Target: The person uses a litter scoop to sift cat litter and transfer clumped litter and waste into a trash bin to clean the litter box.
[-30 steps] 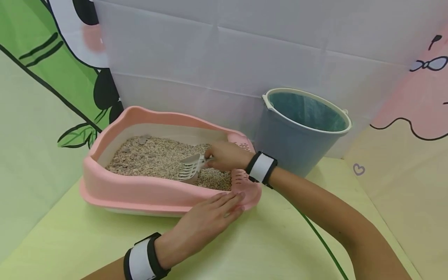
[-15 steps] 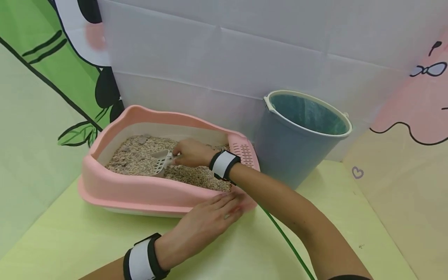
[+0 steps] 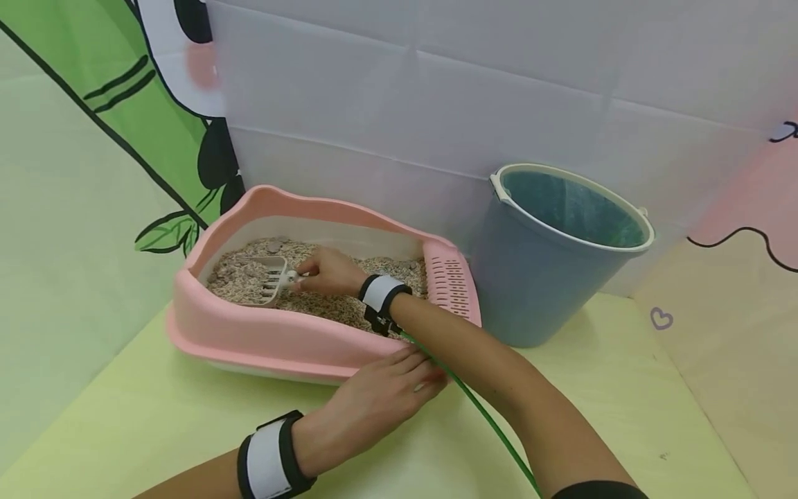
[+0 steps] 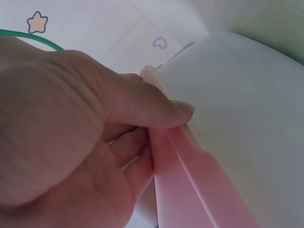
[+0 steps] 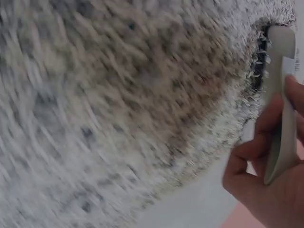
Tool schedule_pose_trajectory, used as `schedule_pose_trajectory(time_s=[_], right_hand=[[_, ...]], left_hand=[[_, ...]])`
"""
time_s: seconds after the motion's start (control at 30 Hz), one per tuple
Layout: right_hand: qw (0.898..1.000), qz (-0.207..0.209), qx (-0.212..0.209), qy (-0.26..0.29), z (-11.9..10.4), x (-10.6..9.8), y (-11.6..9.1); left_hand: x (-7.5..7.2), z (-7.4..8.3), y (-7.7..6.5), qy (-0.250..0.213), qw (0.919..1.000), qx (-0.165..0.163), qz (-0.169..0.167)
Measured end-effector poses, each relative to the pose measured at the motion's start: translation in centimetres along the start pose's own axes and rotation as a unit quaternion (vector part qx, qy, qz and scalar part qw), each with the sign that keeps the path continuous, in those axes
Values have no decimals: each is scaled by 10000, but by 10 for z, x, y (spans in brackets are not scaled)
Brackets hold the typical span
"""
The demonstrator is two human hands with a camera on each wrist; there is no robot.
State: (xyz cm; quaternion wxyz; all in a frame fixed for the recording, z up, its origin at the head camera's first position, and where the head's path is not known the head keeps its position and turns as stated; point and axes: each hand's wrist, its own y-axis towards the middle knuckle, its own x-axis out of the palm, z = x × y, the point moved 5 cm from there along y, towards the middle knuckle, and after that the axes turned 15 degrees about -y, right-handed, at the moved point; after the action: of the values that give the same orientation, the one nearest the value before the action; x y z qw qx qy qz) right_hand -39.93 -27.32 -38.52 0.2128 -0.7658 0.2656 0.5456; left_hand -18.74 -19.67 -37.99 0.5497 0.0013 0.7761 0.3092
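Observation:
A pink litter box (image 3: 262, 339) with a white inner wall holds greyish-brown litter (image 3: 333, 312) with some lumps. My right hand (image 3: 330, 272) grips the handle of a pale slotted litter scoop (image 3: 272, 284), whose head lies in the litter on the left side of the box. In the right wrist view, fingers curl round the scoop handle (image 5: 281, 154) and the far end of the scoop touches the litter. My left hand (image 3: 370, 405) holds the box's near right edge, its thumb (image 4: 175, 111) on the outer side and its fingers folded against the pink wall.
A blue-grey bucket (image 3: 536, 277) with a pale rim stands just right of the box. Behind both hangs a white cloth wall (image 3: 436, 104). A green cable (image 3: 480, 409) runs from the right wristband beneath that forearm. The table is pale yellow-green (image 3: 592, 388).
My right hand has moved left with the litter scoop, whose head now lies lower in the litter. My left hand keeps its place on the box edge. The head view has shifted slightly.

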Motion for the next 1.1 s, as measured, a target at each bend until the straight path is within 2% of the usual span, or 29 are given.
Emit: schedule_pose_trajectory(time_s=[0.17, 0.3, 0.47, 0.57, 0.7, 0.9, 1.1], right_hand=[[9925, 168, 258, 1186, 13, -2, -19], [9822, 362, 534, 1762, 24, -14, -42], [9706, 715, 917, 2110, 39, -37, -75], [9666, 1015, 1160, 2048, 46, -52, -89], [9563, 1557, 1082, 2226, 46, -68, -94], [9234, 2296, 759, 2980, 38, -84, -91], [8818, 2884, 713, 3664, 33, -95, -88]], left_hand=[[1, 3, 5, 5, 9999, 0, -102], [3, 5, 5, 82, 9992, -37, -378], [2, 5, 1, 64, 9980, -128, -618], [2, 4, 0, 92, 9973, -148, -717], [3, 3, 1, 73, 9962, -184, -845], [4, 3, 1, 56, 9963, -150, -841], [1, 3, 1, 50, 9971, -196, -736]])
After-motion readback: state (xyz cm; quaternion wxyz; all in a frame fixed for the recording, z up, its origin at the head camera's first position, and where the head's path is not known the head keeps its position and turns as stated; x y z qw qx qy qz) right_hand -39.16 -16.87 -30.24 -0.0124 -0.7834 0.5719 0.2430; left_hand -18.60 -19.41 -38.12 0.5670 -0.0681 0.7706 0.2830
